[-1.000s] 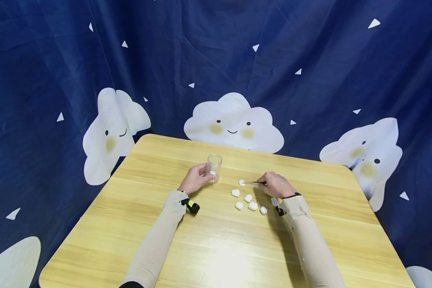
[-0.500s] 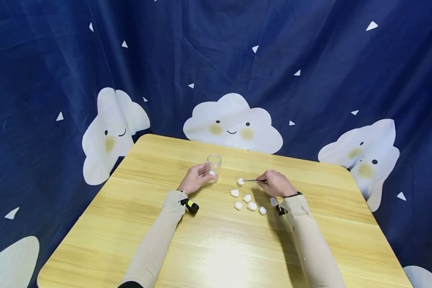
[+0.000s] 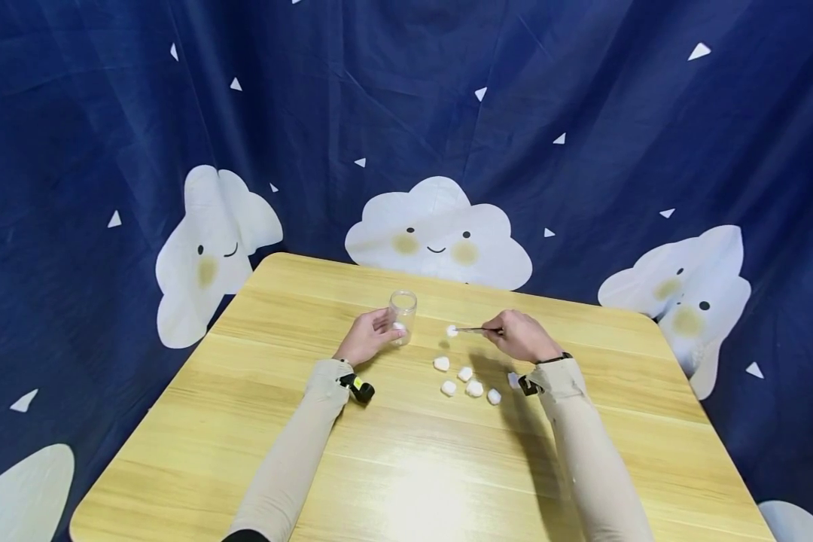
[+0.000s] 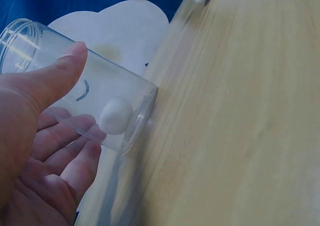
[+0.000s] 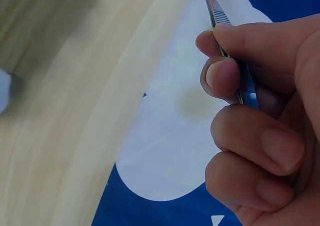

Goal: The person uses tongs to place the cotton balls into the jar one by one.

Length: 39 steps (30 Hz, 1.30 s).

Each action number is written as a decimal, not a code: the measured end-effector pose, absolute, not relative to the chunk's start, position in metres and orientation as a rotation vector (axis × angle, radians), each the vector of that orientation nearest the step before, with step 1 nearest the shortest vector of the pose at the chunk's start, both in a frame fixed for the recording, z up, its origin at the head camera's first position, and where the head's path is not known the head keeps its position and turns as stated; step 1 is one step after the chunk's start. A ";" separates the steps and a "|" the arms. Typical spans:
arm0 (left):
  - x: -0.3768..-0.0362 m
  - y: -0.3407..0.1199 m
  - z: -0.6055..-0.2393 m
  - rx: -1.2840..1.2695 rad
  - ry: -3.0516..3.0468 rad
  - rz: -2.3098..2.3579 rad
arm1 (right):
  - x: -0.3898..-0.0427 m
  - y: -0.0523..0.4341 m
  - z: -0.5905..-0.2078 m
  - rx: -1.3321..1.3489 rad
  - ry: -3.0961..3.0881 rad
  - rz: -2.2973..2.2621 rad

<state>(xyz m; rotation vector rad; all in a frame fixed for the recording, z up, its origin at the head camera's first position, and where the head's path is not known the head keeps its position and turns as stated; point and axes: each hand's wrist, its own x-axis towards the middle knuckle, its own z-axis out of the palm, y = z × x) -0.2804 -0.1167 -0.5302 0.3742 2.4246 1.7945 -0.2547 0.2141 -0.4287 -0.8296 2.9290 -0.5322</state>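
While the clear plastic jar (image 3: 403, 316) is gripped by the left hand (image 3: 366, 340), a white cotton ball (image 3: 452, 330) is pinched in thin metal tweezers (image 3: 476, 330) held tight by the right hand (image 3: 522, 337), just right of the jar. If the pinch is loosened, the ball could be dropped onto the wooden table (image 3: 406, 467).

We seem to sit in a staged recording corner rather than a lived-in room. A dark blue curtain (image 3: 406, 113) printed with smiling white clouds (image 3: 438, 233) hangs from nine o'clock round to three o'clock, hiding any walls. A plain light wooden table (image 3: 420, 467) fills the floor before us.
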 end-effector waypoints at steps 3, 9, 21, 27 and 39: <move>-0.281 -0.117 -0.531 0.370 2.424 1.794 | -0.256 0.213 -0.424 -0.834 2.932 -0.537; -0.282 -0.117 -0.532 0.381 2.424 1.791 | -0.257 0.209 -0.414 -0.809 2.930 -0.569; -0.279 -0.117 -0.528 0.370 2.423 1.782 | -0.262 0.205 -0.401 -0.859 2.950 -0.576; -0.280 -0.117 -0.528 0.365 2.431 1.780 | -0.265 0.200 -0.393 -0.849 2.949 -0.576; -0.280 -0.117 -0.528 0.361 2.423 1.787 | -0.272 0.188 -0.380 -0.835 2.945 -0.594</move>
